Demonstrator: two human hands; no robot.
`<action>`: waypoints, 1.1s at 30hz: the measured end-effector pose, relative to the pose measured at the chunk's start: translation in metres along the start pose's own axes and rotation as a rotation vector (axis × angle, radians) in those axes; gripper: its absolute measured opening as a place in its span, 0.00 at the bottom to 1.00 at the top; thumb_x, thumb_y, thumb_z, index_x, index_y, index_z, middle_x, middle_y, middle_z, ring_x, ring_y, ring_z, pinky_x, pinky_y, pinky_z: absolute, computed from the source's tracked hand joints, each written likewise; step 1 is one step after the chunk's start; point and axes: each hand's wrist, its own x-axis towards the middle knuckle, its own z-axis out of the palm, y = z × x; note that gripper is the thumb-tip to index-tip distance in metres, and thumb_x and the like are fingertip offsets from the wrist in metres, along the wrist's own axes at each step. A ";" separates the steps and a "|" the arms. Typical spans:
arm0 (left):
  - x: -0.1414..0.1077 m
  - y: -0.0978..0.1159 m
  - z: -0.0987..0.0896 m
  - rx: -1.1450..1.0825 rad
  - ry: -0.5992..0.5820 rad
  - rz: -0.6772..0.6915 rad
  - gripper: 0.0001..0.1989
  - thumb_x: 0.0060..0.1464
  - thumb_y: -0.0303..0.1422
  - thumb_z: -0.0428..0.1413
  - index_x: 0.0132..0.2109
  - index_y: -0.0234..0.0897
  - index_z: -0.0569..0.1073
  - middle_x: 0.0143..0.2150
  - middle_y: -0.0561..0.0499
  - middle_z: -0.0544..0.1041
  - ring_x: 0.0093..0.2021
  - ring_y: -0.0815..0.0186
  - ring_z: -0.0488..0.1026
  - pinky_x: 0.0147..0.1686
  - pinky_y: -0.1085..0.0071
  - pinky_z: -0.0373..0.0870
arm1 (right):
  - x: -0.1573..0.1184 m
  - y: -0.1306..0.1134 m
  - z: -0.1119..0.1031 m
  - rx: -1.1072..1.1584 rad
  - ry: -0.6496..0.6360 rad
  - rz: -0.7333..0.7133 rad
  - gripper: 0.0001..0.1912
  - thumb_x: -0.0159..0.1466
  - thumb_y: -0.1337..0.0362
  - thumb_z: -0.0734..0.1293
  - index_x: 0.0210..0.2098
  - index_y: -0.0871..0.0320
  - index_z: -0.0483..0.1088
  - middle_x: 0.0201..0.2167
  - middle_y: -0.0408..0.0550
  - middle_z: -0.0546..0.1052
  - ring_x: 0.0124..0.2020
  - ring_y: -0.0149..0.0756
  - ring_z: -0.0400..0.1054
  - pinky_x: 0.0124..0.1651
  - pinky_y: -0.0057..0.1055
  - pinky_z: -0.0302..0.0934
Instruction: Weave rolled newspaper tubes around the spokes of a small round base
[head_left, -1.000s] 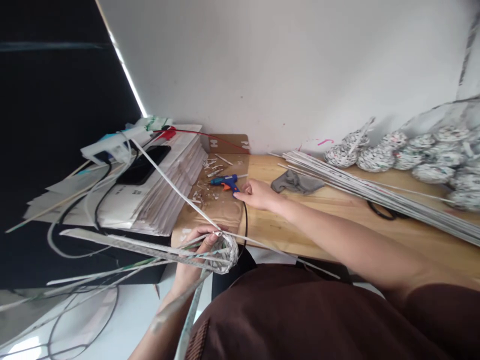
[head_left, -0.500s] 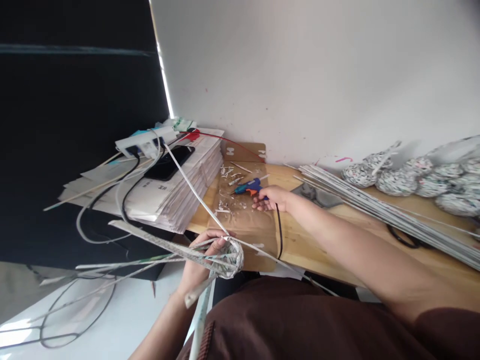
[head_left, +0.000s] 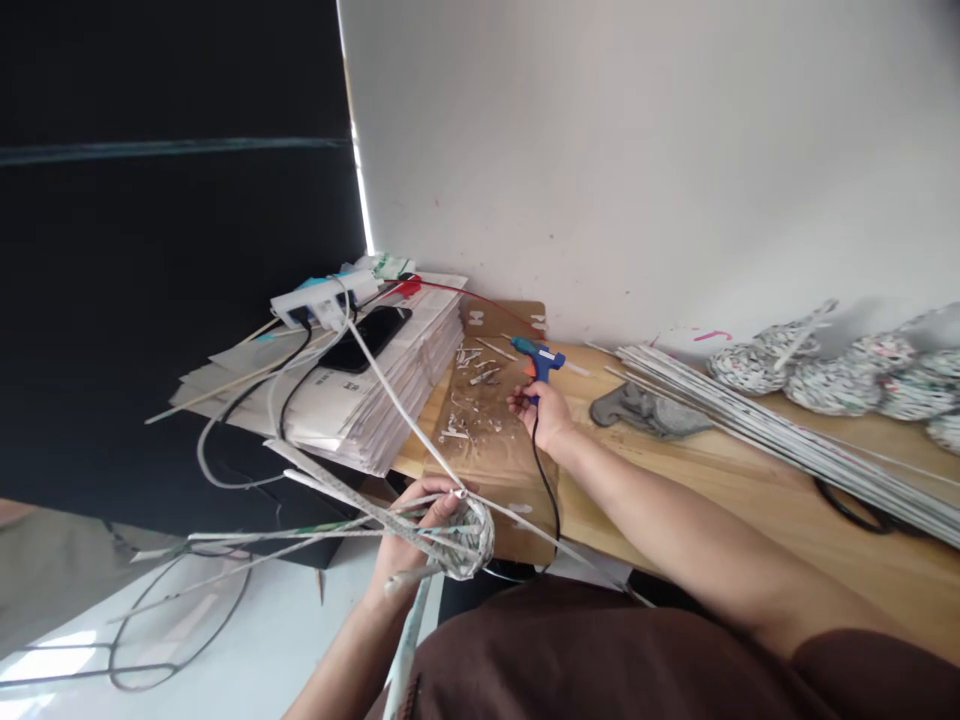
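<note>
My left hand [head_left: 411,522] is closed around a small round piece woven from rolled paper strips [head_left: 474,545]; several long paper strips stick out of it to the left, upward and down. My right hand [head_left: 541,408] grips the handle of a blue glue gun [head_left: 541,362] with an orange trigger. The gun's teal nozzle end points left, and a clear glue stick shows at its back. From the bottom of the handle a black cord hangs down to the table's front edge. Beneath the gun lies a brown cardboard sheet [head_left: 487,470] strewn with paper scraps and dried glue.
On the left, a thick stack of paper [head_left: 375,400] carries a phone [head_left: 367,338] and a white power strip [head_left: 326,298] with cables. To the right lie a grey cloth [head_left: 649,410], a bundle of paper rods [head_left: 750,425] and several woven paper pieces [head_left: 832,385] along the wall.
My right hand has lifted the glue gun off the cardboard and tilted it more upright. The left hand still holds the woven piece. The whole view has shifted slightly.
</note>
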 end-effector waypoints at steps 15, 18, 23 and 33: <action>-0.015 -0.013 -0.027 0.006 0.166 -0.087 0.16 0.45 0.42 0.70 0.33 0.34 0.78 0.38 0.41 0.84 0.35 0.56 0.81 0.31 0.67 0.76 | -0.116 -0.023 -0.059 -0.151 0.173 -0.071 0.08 0.44 0.66 0.73 0.24 0.54 0.72 0.33 0.41 0.75 0.56 0.42 0.66 0.59 0.35 0.61; -0.007 -0.012 -0.033 0.014 0.185 -0.046 0.16 0.46 0.42 0.69 0.35 0.34 0.78 0.38 0.42 0.84 0.35 0.57 0.81 0.31 0.68 0.76 | -0.117 -0.010 -0.048 -0.175 0.144 -0.080 0.08 0.44 0.66 0.72 0.25 0.53 0.73 0.30 0.41 0.73 0.55 0.43 0.66 0.58 0.35 0.59; -0.003 -0.005 -0.058 0.063 0.246 -0.029 0.19 0.46 0.44 0.69 0.38 0.34 0.78 0.40 0.44 0.84 0.33 0.60 0.80 0.31 0.68 0.77 | -0.111 0.004 -0.033 -0.289 0.134 -0.117 0.07 0.47 0.64 0.70 0.28 0.53 0.73 0.32 0.42 0.76 0.48 0.44 0.69 0.54 0.36 0.58; -0.010 -0.014 -0.050 -0.138 0.347 -0.108 0.22 0.41 0.43 0.72 0.39 0.34 0.77 0.33 0.50 0.82 0.28 0.67 0.77 0.27 0.74 0.73 | -0.114 -0.001 -0.030 -0.160 0.111 -0.050 0.07 0.46 0.69 0.69 0.26 0.53 0.71 0.33 0.43 0.77 0.53 0.42 0.70 0.53 0.32 0.62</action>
